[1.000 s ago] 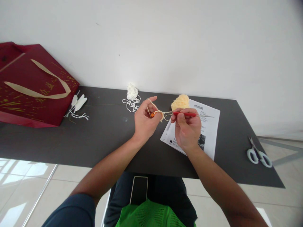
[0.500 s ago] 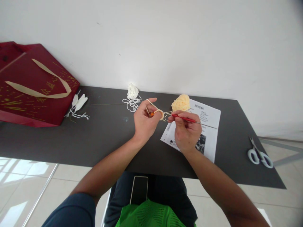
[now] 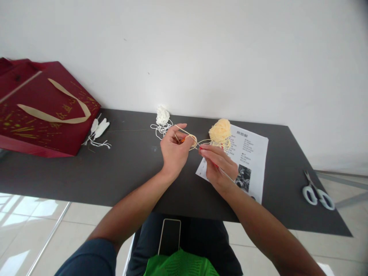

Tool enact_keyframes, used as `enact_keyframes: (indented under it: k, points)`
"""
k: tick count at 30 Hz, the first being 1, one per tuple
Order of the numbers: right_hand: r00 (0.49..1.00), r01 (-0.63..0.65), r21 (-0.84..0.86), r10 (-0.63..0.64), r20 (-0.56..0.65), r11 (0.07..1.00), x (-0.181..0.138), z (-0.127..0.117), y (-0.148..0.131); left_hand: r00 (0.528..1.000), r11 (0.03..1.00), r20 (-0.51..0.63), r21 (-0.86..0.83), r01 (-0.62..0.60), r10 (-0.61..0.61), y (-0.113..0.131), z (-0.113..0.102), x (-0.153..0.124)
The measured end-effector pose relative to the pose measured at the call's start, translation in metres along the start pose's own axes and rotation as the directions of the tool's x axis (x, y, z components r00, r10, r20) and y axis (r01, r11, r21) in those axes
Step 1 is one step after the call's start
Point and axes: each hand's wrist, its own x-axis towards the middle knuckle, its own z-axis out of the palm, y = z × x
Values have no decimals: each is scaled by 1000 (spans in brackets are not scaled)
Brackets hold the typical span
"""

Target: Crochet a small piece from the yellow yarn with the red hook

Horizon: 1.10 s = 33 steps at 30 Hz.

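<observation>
Pinched in my left hand (image 3: 176, 150) is a small round crochet piece (image 3: 191, 142) of pale yellow yarn, with a bit of orange at it. A strand of that yarn loops over my raised left index finger. My right hand (image 3: 220, 165) is closed around a red-handled crochet hook (image 3: 214, 165), its tip pointing to the piece and its metal rear end slanting down toward my wrist. The hook's tip is too fine to make out clearly. Just beyond my right hand lies the pale yellow yarn ball (image 3: 220, 131), from which loose strands run toward the piece.
A printed pattern sheet (image 3: 257, 153) lies partly under the yarn ball and my right hand. White yarn (image 3: 163, 115) and white crocheted pieces (image 3: 101, 128) lie farther left, beside a red gift bag (image 3: 43, 115). Scissors (image 3: 317, 193) rest near the right edge; a phone (image 3: 169, 235) is on my lap.
My right hand has turned, so the hook has swung from nearly level to a steep slant, rear end toward me. The left hand keeps its pinch. The view has shifted slightly.
</observation>
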Motion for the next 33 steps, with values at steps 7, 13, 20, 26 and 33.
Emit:
enact_keyframes:
  k: [7,13,20,26,33]
  points:
    - [999,-52,45,52,2,998,1,1,12,972,938,110,-262,228,-205,2,0,6]
    - [993,-109,74,111,-29,991,0,4,12,901,818,253,-385,427,-351,5,-1,9]
    - [870,-423,411,488,-64,808,9,7,11,897,836,258,-339,432,-359,2,-1,11]
    - [841,-440,525,539,-43,729,18,2,22,929,931,227,-154,331,-293,-1,-1,9]
    - [916,-343,312,389,-98,886,18,-6,13,980,988,142,82,131,-142,-2,-2,5]
